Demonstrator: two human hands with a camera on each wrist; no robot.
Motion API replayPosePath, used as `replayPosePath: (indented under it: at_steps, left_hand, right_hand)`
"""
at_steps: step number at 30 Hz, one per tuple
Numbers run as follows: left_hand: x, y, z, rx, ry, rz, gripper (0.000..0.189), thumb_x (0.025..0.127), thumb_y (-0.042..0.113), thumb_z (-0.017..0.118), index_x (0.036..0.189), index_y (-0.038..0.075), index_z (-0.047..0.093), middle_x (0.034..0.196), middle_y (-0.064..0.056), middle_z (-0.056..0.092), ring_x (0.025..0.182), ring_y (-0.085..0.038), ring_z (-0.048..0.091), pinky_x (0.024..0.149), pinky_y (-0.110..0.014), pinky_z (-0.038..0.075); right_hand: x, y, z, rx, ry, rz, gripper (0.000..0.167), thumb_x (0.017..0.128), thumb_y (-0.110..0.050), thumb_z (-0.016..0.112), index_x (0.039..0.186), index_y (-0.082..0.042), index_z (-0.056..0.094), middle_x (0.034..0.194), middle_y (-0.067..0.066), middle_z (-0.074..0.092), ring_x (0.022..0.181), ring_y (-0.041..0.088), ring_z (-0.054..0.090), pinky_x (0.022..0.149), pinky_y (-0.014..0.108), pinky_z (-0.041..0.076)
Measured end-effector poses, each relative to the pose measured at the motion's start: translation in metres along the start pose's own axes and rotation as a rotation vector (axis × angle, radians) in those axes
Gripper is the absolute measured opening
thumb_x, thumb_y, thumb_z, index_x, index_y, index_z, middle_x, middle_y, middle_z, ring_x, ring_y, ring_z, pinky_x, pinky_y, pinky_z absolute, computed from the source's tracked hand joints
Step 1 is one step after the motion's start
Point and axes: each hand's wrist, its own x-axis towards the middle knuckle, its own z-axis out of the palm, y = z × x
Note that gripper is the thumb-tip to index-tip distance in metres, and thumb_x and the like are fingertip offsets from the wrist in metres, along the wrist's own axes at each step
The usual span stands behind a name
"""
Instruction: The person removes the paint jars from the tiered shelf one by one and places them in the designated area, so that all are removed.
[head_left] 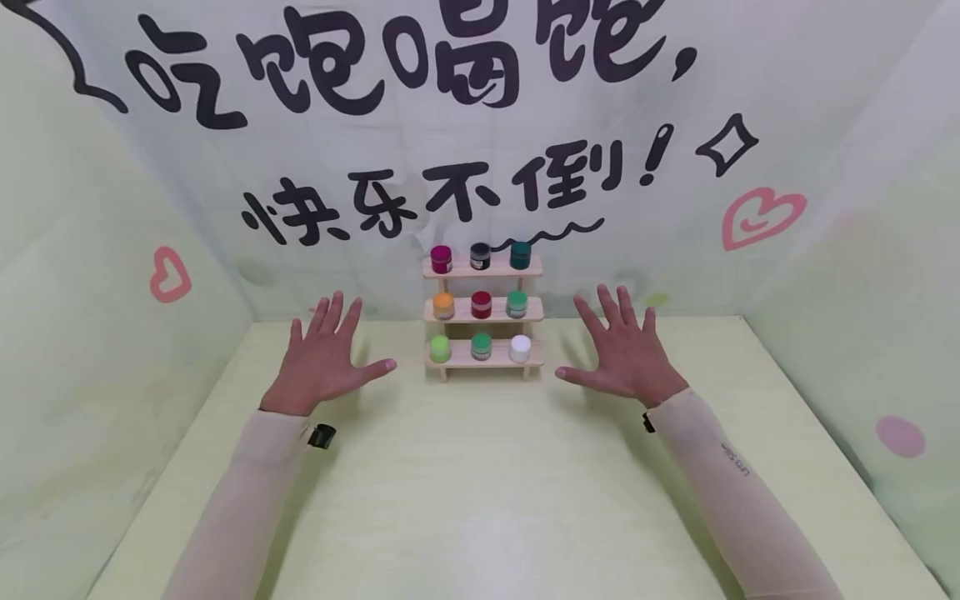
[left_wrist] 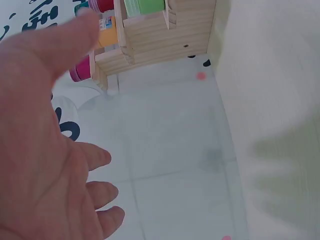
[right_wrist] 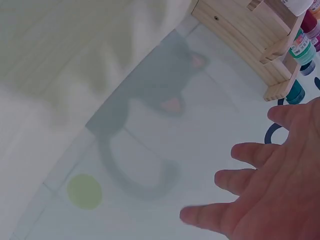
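My left hand (head_left: pixel 322 358) hovers over the table left of a small wooden tiered rack (head_left: pixel 483 360), fingers spread and nothing held. On the other side of the rack, my right hand (head_left: pixel 626 358) has its fingers spread too, holding nothing. Three shelves of the rack carry small paint jars. The top row has a magenta jar (head_left: pixel 441 259), a black jar (head_left: pixel 480 256) and a teal jar (head_left: pixel 520 255). In the middle stand an orange jar (head_left: pixel 443 306), a dark red jar (head_left: pixel 481 305) and a green jar (head_left: pixel 517 304). Below are a lime jar (head_left: pixel 440 348), a deeper green jar (head_left: pixel 481 347) and a white jar (head_left: pixel 520 348).
The pale table (head_left: pixel 480 475) runs back to a printed cloth backdrop (head_left: pixel 375 275) with black lettering and pink hearts. Cloth side walls (head_left: pixel 877 333) flank the table left and right. The rack stands at the back edge, close to the backdrop.
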Motion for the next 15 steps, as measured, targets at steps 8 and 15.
replayPosePath:
  at_steps: [8, 15]
  left_hand:
    - [0.013, -0.002, 0.0, -0.114, 0.128, 0.052, 0.106, 0.096, 0.068, 0.064, 0.167, 0.002, 0.021, 0.173, -0.03, 0.016, 0.158, -0.053, 0.02, 0.12, -0.071, 0.034]
    - [0.024, 0.002, 0.004, -0.281, 0.185, 0.081, 0.087, 0.1, 0.056, 0.066, 0.163, 0.006, 0.033, 0.17, -0.024, 0.027, 0.153, -0.05, 0.033, 0.118, -0.076, 0.033]
  right_hand:
    - [0.006, -0.002, 0.002, 0.074, 0.048, -0.06, 0.106, 0.088, -0.079, 0.062, 0.168, -0.018, 0.029, 0.175, 0.022, 0.02, 0.159, 0.048, 0.024, 0.102, 0.072, 0.052]
    - [0.004, -0.007, 0.01, 0.248, 0.023, -0.059, 0.091, 0.094, -0.062, 0.068, 0.166, -0.019, 0.033, 0.172, 0.016, 0.029, 0.15, 0.043, 0.042, 0.092, 0.066, 0.058]
